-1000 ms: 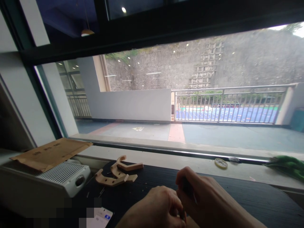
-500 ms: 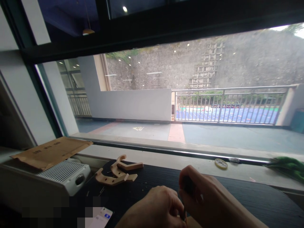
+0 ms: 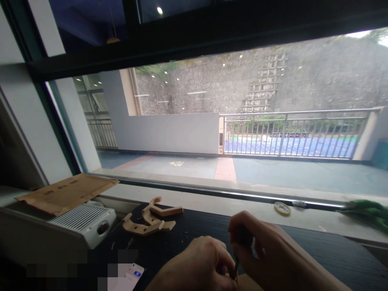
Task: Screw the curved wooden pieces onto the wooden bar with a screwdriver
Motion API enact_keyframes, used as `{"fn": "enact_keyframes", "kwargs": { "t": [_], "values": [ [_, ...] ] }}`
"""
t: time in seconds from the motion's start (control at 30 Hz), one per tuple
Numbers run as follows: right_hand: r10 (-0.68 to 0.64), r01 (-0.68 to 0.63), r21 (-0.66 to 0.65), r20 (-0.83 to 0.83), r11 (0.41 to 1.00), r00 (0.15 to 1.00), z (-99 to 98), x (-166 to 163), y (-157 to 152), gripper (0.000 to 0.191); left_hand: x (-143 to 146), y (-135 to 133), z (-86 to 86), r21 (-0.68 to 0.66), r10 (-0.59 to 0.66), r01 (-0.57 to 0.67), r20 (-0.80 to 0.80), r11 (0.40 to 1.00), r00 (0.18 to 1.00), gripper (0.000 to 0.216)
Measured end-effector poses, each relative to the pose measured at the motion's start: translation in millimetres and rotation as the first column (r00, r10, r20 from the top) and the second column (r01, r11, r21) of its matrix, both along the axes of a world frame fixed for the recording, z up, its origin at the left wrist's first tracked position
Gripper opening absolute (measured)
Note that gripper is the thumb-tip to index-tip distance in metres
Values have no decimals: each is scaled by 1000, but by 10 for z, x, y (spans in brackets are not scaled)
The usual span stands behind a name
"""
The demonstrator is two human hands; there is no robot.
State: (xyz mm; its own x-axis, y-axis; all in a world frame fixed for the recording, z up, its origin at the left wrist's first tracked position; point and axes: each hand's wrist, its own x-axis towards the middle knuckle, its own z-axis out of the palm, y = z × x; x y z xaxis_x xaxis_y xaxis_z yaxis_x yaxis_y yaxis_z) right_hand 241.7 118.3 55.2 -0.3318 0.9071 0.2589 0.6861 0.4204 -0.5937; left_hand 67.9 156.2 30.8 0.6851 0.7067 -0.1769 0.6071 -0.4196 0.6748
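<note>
My right hand (image 3: 257, 242) is closed round the dark handle of a screwdriver (image 3: 237, 266), whose thin shaft points down. Low in the view, my left hand (image 3: 203, 262) is closed beside the shaft's lower end, its fingertips on a tan wooden piece (image 3: 248, 284). Most of that piece lies below the frame edge, and the screwdriver's tip is hidden by the left fingers. Left of the hands, several curved wooden pieces with holes (image 3: 142, 228) rest together on the black table (image 3: 188, 226).
A phone (image 3: 135, 275) lies at lower left, near small metal pieces (image 3: 130, 242). A white slatted appliance (image 3: 87, 222) carries a brown envelope (image 3: 69, 192). On the window sill are a yellow-rimmed roll (image 3: 282, 208) and a green cloth-like thing (image 3: 368, 214).
My right hand has turned slightly round the screwdriver handle, its fingers shifting and the handle showing less. My left hand stays almost where it was.
</note>
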Motion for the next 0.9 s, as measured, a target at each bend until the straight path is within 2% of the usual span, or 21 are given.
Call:
{"fn": "enact_keyframes", "kwargs": {
  "t": [0.1,0.2,0.33,0.43,0.53,0.6,0.8,0.9],
  "values": [
    [20,-20,-11,19,1000,1000,-2,7,6,8,2,8,-42,18,4,-4,-5,1000,1000,12],
    [-76,75,19,25,997,997,-71,-4,62,3,2,29,-95,52,-22,22,9,998,1000,14],
    [-201,200,50,23,979,979,-118,-22,107,9,-14,44,-121,30,-45,44,21,999,999,15],
    [-145,145,28,27,989,989,-72,-8,72,3,-25,31,-105,0,-35,35,28,999,999,17],
    [-41,39,52,25,998,999,-24,23,24,9,-21,14,-79,8,-31,31,21,999,999,17],
    [-16,13,67,39,998,999,-21,37,15,8,-12,11,-72,11,-27,27,10,1000,1000,17],
    [-157,152,58,86,987,984,-74,4,84,9,-12,37,-133,25,-25,24,34,999,999,16],
    [-181,172,78,125,982,976,-41,-7,66,9,-21,34,-158,-4,-5,5,43,1000,999,16]
  ]
}}
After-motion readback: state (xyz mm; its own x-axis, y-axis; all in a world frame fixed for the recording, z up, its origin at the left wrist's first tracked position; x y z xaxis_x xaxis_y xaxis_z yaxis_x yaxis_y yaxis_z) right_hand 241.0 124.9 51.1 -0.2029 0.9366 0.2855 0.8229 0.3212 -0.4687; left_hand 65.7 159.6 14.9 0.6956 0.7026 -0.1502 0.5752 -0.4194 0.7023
